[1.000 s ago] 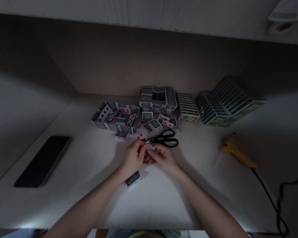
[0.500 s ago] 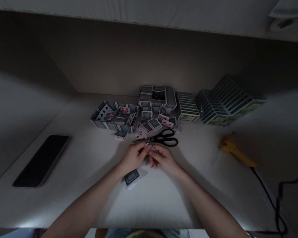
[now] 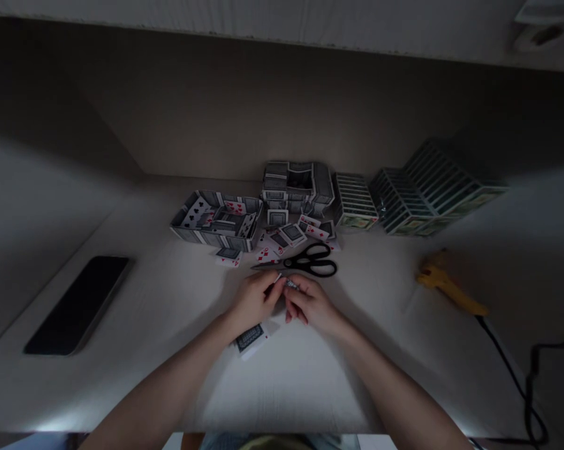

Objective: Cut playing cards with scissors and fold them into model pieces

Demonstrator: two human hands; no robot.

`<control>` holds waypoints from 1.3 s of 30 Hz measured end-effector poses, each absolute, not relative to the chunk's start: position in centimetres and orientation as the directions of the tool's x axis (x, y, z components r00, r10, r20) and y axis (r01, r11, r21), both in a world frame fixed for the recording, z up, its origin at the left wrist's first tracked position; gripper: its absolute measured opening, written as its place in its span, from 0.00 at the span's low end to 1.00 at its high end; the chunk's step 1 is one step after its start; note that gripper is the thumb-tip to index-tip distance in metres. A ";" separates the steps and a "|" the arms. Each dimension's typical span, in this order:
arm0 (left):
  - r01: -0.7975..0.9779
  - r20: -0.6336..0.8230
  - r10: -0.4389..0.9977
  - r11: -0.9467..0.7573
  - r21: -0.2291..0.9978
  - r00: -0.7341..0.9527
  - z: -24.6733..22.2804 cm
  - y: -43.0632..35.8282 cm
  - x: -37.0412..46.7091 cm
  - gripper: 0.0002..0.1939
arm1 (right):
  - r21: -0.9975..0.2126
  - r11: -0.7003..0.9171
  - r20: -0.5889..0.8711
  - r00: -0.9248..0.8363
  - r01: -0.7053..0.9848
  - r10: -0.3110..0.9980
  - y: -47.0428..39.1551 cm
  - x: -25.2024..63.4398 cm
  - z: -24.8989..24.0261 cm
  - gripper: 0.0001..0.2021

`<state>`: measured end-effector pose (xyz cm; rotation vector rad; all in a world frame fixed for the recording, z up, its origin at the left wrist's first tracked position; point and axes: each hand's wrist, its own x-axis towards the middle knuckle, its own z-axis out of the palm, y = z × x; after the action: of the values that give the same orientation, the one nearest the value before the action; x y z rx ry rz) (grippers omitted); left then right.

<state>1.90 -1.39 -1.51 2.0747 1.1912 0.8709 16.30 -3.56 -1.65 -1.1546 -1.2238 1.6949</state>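
Note:
At the middle of the table, my left hand [image 3: 255, 296] and my right hand [image 3: 311, 300] meet, both pinching a small playing card [image 3: 291, 284] that is mostly hidden by the fingers. Just beyond them lie black-handled scissors [image 3: 305, 260], blades pointing left. Loose playing cards [image 3: 292, 235] are scattered behind the scissors. Partly under my left wrist are face-down cards [image 3: 251, 339]. An open box made of cards [image 3: 219, 237], with cards inside, stands to the back left. Behind the scattered cards is a structure of folded cards [image 3: 298, 187].
A black phone [image 3: 78, 305] lies on the table [image 3: 169, 300] at the left. Striped card stacks [image 3: 356, 200] and a larger stepped stack [image 3: 432, 187] stand at the back right. A yellow glue gun [image 3: 453, 292] with a black cable lies at the right. A shelf edge [image 3: 282, 31] runs overhead.
My right hand's lower fingers have shifted slightly to the right and down. My left hand has barely moved, and both hands keep their hold on the card.

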 end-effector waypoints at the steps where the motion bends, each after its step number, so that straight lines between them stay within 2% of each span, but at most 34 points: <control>1: 0.499 0.242 0.891 -0.420 0.758 0.383 -1.5 -1.4 1.9 0.15 | -0.954 -0.292 -0.255 -0.320 -0.070 0.912 -3.6 16.3 -1.6 0.11; 8: 0.366 0.106 0.919 -0.255 0.895 0.380 -1.3 -1.3 1.8 0.18 | -0.920 -0.277 -0.169 -0.360 -0.276 0.918 -3.5 16.2 -1.3 0.13; 12: 0.132 -0.049 0.909 -0.007 0.991 0.413 -0.9 -1.3 2.0 0.20 | -0.911 -0.270 -0.134 -0.397 -0.310 0.908 -3.6 16.2 -0.8 0.13; 16: -0.050 -0.157 0.863 0.206 0.977 0.480 -0.3 -1.0 1.9 0.20 | -0.896 -0.282 -0.113 -0.438 -0.343 0.892 -3.9 16.1 0.0 0.14; 22: -0.028 -0.118 0.916 0.139 0.990 0.383 0.2 -0.6 1.5 0.19 | -0.793 -0.445 -0.227 -0.476 -0.416 0.850 -3.8 16.6 -0.4 0.21; 27: 0.018 -0.092 0.929 0.092 0.996 0.360 -0.5 -0.4 1.5 0.16 | -0.707 -0.550 -0.313 -0.502 -0.443 0.807 -3.4 16.9 -0.3 0.16; 33: 0.059 -0.004 0.970 -0.011 0.998 0.245 -0.7 0.0 1.5 0.13 | -0.775 -0.474 -0.307 -0.406 -0.419 0.861 -3.4 16.7 0.0 0.14; 39: -0.003 -0.066 0.956 0.070 0.998 0.286 -0.1 0.0 1.4 0.11 | -0.772 -0.473 -0.289 -0.429 -0.424 0.856 -3.3 16.8 0.0 0.15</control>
<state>1.38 -0.04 -0.08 1.2733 1.0166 0.9511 16.85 -3.34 -0.05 -0.8723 -0.7873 1.9805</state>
